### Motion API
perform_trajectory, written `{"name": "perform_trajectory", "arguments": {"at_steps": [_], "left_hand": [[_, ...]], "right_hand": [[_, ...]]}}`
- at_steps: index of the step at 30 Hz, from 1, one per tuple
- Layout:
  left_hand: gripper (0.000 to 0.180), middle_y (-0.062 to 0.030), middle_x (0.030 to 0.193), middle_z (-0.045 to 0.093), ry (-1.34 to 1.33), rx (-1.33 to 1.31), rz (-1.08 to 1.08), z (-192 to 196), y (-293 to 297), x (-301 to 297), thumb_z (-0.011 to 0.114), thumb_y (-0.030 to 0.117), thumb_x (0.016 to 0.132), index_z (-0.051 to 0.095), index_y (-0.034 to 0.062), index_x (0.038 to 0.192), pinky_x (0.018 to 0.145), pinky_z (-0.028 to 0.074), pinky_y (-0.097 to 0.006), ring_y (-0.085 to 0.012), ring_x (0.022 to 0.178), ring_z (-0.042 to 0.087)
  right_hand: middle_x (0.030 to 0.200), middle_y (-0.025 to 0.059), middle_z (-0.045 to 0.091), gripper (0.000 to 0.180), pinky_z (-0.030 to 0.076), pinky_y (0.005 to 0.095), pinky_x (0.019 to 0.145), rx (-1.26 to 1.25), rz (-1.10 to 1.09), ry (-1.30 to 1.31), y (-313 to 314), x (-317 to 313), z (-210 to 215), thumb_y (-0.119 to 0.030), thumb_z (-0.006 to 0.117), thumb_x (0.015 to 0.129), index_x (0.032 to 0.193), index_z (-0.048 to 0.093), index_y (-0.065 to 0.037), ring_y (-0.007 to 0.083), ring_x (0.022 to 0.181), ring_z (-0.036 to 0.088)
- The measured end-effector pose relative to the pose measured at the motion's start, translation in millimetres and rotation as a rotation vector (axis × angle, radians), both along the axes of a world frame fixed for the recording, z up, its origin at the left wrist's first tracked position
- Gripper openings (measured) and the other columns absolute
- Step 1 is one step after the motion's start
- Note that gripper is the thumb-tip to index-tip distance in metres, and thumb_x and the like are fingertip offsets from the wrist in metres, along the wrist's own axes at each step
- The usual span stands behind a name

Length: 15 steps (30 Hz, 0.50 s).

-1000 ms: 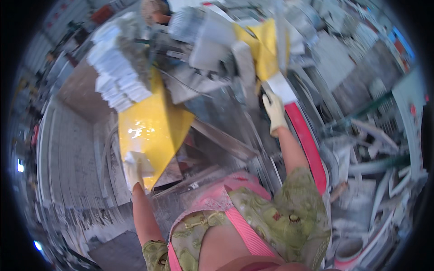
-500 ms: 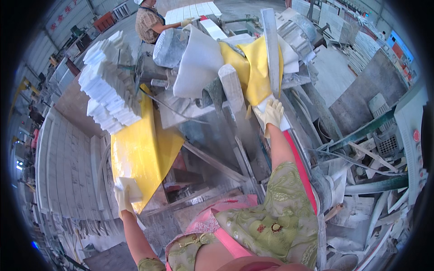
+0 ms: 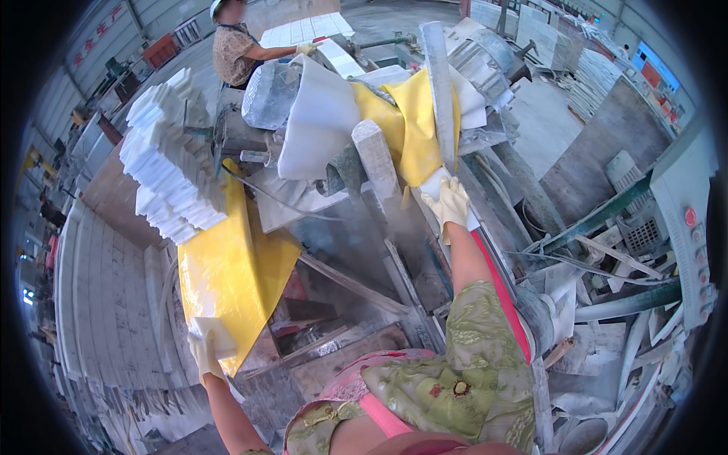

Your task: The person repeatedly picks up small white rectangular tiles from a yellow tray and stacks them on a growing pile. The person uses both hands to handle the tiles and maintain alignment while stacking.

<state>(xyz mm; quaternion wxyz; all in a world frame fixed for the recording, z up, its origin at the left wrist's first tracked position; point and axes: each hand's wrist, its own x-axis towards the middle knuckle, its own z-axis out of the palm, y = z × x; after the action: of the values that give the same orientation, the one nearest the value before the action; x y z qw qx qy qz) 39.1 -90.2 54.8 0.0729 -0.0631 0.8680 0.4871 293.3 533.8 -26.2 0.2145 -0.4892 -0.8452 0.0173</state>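
Observation:
My left hand (image 3: 202,358), in a pale rubber glove, grips the edge of a small white stone tile (image 3: 214,336). That tile is at the lower end of a yellow sheet (image 3: 220,280). On the right, my gloved right hand (image 3: 449,203) lies on another white tile (image 3: 434,182), fingers spread and the arm stretched forward. This tile sits on a narrow track with a red strip (image 3: 500,292) along it, just below a hanging yellow cloth (image 3: 417,136). Part of the tile is hidden under my palm.
A leaning stack of white tiles (image 3: 171,159) stands on the yellow sheet's upper end. Ahead are a motor (image 3: 274,95) and a grey post (image 3: 437,91). A control panel (image 3: 686,227) is at right. A co-worker (image 3: 236,49) stands at the far left, a gloved hand on a white slab.
The view has shifted slightly. My right hand's fingers are spread wider on the tile. My left hand keeps hold of its tile in nearly the same place.

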Motion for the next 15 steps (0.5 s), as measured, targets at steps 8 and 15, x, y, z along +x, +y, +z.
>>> {"name": "perform_trajectory", "arguments": {"at_steps": [8,15], "left_hand": [[0.046,-0.0142,0.115,0.057,0.094,0.086,-0.008,-17.2,-10.3,-6.2,0.062,0.016,0.086,0.047,-0.0003,0.127,0.085,0.051,-0.038,-0.0255,0.101,0.059],[0.059,-0.0175,0.123,0.056,0.043,-0.020,-0.038,-14.1,-7.5,-10.0,0.062,0.023,0.088,0.043,0.0018,0.139,0.091,0.048,-0.039,-0.0274,0.110,0.057]], "right_hand": [[0.139,0.0263,0.050,0.077,0.041,0.0431,0.108,-0.039,0.036,-0.004,-40.2,48.5,18.6,-0.047,0.078,0.075,0.130,0.056,0.002,0.0385,0.127,0.050],[0.140,0.0213,0.050,0.072,0.039,0.0424,0.109,-0.138,0.057,-0.084,-58.7,94.3,12.7,-0.042,0.076,0.077,0.133,0.054,-0.002,0.0361,0.130,0.048]]}}
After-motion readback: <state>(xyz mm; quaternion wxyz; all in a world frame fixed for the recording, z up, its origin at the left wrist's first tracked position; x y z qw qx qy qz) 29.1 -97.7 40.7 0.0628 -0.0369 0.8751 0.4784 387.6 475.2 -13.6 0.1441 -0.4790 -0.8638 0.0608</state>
